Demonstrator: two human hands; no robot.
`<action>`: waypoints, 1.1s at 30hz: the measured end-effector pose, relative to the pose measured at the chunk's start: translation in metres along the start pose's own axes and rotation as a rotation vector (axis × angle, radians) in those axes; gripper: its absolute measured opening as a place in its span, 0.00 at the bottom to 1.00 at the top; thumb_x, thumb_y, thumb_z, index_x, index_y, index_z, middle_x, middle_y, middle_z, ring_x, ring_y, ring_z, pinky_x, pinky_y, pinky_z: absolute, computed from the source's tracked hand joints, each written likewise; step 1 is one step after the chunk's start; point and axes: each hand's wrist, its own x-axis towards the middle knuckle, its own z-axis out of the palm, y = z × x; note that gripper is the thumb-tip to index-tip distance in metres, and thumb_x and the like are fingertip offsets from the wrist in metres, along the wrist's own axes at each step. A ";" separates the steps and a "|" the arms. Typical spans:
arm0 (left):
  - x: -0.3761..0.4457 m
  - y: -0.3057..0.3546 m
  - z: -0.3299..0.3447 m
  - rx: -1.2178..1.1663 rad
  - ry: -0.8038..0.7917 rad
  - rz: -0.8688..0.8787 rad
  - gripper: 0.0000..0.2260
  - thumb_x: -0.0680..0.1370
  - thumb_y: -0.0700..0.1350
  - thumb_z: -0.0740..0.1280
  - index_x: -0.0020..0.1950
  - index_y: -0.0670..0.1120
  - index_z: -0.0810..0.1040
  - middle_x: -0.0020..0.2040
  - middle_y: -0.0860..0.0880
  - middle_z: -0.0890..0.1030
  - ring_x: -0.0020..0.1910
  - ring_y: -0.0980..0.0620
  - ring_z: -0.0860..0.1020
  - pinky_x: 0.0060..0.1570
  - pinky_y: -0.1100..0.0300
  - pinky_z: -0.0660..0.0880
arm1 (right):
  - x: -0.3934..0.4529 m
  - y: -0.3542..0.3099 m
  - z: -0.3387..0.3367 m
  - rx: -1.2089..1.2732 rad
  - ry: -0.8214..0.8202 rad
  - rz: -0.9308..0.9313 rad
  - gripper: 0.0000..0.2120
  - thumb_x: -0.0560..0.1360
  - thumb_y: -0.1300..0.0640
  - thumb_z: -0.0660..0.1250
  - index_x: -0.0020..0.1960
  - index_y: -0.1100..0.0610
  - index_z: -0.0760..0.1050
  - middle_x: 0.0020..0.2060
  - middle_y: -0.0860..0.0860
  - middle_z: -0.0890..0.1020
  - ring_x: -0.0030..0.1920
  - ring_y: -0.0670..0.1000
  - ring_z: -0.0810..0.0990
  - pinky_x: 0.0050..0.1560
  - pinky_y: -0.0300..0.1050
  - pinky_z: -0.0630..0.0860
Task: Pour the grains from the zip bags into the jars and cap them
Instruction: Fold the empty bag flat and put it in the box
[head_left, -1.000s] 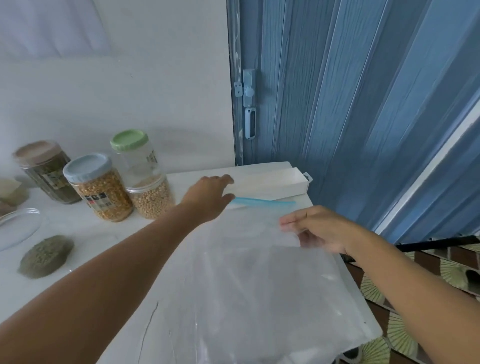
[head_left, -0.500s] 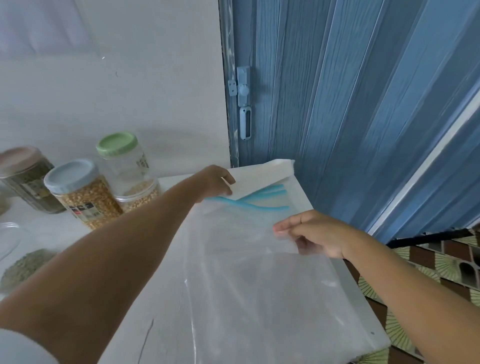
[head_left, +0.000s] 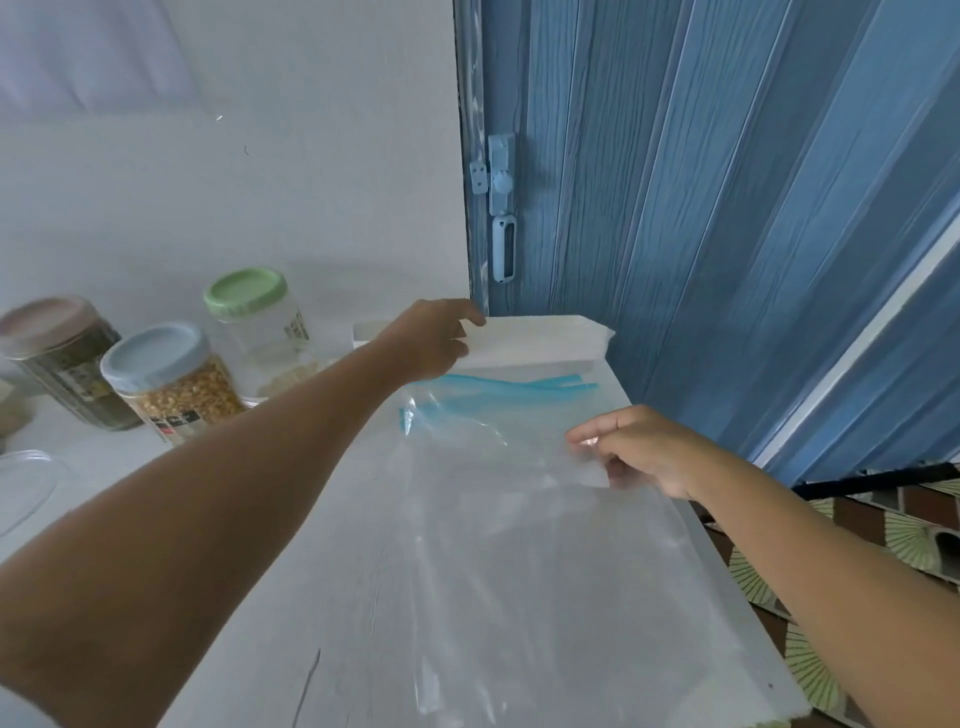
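An empty clear zip bag (head_left: 519, 545) with a blue zip strip (head_left: 519, 387) lies flat on the white table (head_left: 322, 597). My right hand (head_left: 639, 452) pinches the bag's right edge between thumb and fingers. My left hand (head_left: 431, 343) reaches past the zip strip and grips the left end of a long white box (head_left: 540, 343) at the table's back. Three capped jars stand at the left. The green-lidded jar (head_left: 249, 322) holds a little pale grain. The blue-lidded jar (head_left: 171, 374) holds yellow corn. The brown-lidded jar (head_left: 62, 358) holds dark green grain.
A clear round lid (head_left: 21, 488) lies at the far left edge. A blue folding door (head_left: 701, 208) with a latch stands right behind the table. The table's right edge drops to a patterned floor (head_left: 904, 540). A white wall backs the jars.
My left hand has let go of the bag's zip end and moved back onto the white box. The zip strip now lies flat on the table. My right hand keeps its pinch.
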 end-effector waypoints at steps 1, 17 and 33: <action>-0.006 0.002 0.001 0.005 0.011 0.034 0.16 0.82 0.40 0.68 0.69 0.53 0.79 0.53 0.51 0.80 0.52 0.50 0.76 0.55 0.62 0.68 | 0.003 -0.002 0.000 -0.013 0.004 -0.008 0.18 0.79 0.72 0.59 0.55 0.57 0.85 0.33 0.53 0.82 0.27 0.51 0.70 0.30 0.40 0.73; -0.052 -0.017 0.068 -0.058 -0.030 0.000 0.16 0.84 0.39 0.62 0.70 0.53 0.77 0.56 0.47 0.84 0.55 0.45 0.80 0.53 0.57 0.74 | 0.029 0.007 0.010 -0.277 0.052 -0.121 0.17 0.78 0.62 0.62 0.50 0.44 0.86 0.52 0.52 0.87 0.41 0.50 0.83 0.49 0.45 0.82; -0.209 0.028 0.067 -0.229 -0.317 0.006 0.42 0.72 0.82 0.50 0.83 0.68 0.45 0.84 0.64 0.42 0.82 0.63 0.38 0.80 0.52 0.42 | -0.070 0.047 0.055 -0.896 -0.151 -0.305 0.42 0.74 0.21 0.39 0.84 0.37 0.42 0.83 0.43 0.38 0.83 0.49 0.33 0.82 0.56 0.37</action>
